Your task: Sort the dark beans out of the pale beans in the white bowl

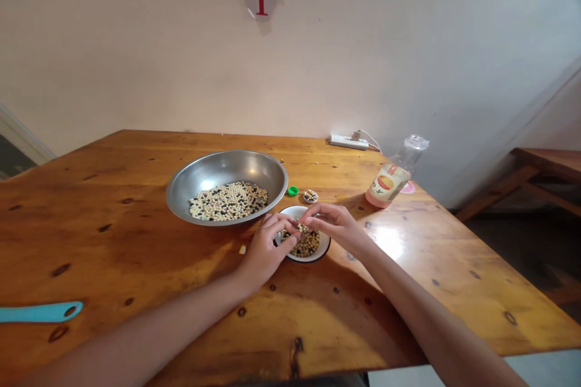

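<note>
My left hand [267,245] reaches over the left rim of a small white bowl [324,247] with a dark edge, thumb and fingertips pinched together. From the right, my right hand [333,224] meets it over the bowl, its fingers also in a pinch. What either pinch holds is too small to make out. Below the fingertips lie small round pale and black pieces [306,245], like beans or beads. Just behind my left hand stands a wide steel basin [181,176] with more pale and black pieces [229,201] in it.
Behind the bowl are a green cap [293,191] and a small dish [310,196] of the same pieces. A labelled bottle [387,184] stands to the right, and a power strip [348,142] lies by the wall. At left is a blue handle [43,312].
</note>
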The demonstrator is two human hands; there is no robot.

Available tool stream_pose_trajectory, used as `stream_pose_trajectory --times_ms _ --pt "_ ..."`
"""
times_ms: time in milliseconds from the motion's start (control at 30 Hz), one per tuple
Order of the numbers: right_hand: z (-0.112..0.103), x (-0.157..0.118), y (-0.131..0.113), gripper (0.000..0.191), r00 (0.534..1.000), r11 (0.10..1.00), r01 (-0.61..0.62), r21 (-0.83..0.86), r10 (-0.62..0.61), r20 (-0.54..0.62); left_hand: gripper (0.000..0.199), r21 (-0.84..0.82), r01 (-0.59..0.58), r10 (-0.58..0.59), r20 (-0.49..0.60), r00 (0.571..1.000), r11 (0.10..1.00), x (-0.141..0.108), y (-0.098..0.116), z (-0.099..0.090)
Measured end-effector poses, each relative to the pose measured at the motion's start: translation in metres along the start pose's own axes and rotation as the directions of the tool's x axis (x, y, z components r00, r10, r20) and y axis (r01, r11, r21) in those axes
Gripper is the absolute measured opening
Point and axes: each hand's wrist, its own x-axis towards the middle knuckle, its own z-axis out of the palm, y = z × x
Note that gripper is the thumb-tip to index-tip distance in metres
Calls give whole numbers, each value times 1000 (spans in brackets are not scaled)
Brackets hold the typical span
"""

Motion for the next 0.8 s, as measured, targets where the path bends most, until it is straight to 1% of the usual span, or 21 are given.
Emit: stream_pose_trajectory --times_ms 100,167,200,267,333,400,433,467,500,533,567,667,800 --pt "-1 0 -2 21 1000 1000 -1 -10 1 5 3 9 -5 5 -3 1000 1000 -1 1 0" --pt "-1 -1 -5 22 1000 999 24 -38 -24 6 11 3 -11 11 4 1000 1000 -1 1 0" --pt "-1 -1 -6 21 999 996 48 -70 -47 12 11 2 -13 13 11 1000 1000 -1 1 0" --pt "-1 -2 -7 21 994 983 106 -148 -102 37 4 4 -12 12 19 1000 1000 -1 0 1" --pt "-3 -1 -5 21 989 967 147 -206 -138 53 10 9 -1 1 6 1000 1000 -2 0 2" --pt "-10 5 1 22 988 949 149 -279 -154 2 11 7 8 -8 -12 1000 1000 -2 0 2" --pt "-16 10 6 23 986 924 131 -359 -157 -46 10 7 8 -8 -18 1000 1000 -3 1 3" --pt "-22 17 11 24 981 880 98 -464 -163 -103 10 6 6 -6 -20 1000 1000 -3 1 3" --pt "-30 25 17 23 978 789 40 -613 -157 -137 9 6 3 -3 -25 1000 1000 -3 2 3" --pt "-37 34 23 22 981 642 -19 -767 -135 -137 9 3 -2 2 -32 999 1000 -3 3 3" --pt "-44 44 29 21 983 589 -42 -807 -122 -140 9 0 -2 2 -39 999 1000 -3 3 3" --pt "-57 68 43 21 991 504 -57 -862 -74 -109 11 -7 0 0 -54 999 1000 -3 4 3" --pt "-57 82 52 17 997 428 -77 -900 12 -79 10 -7 -8 8 -63 998 1000 -2 3 4"
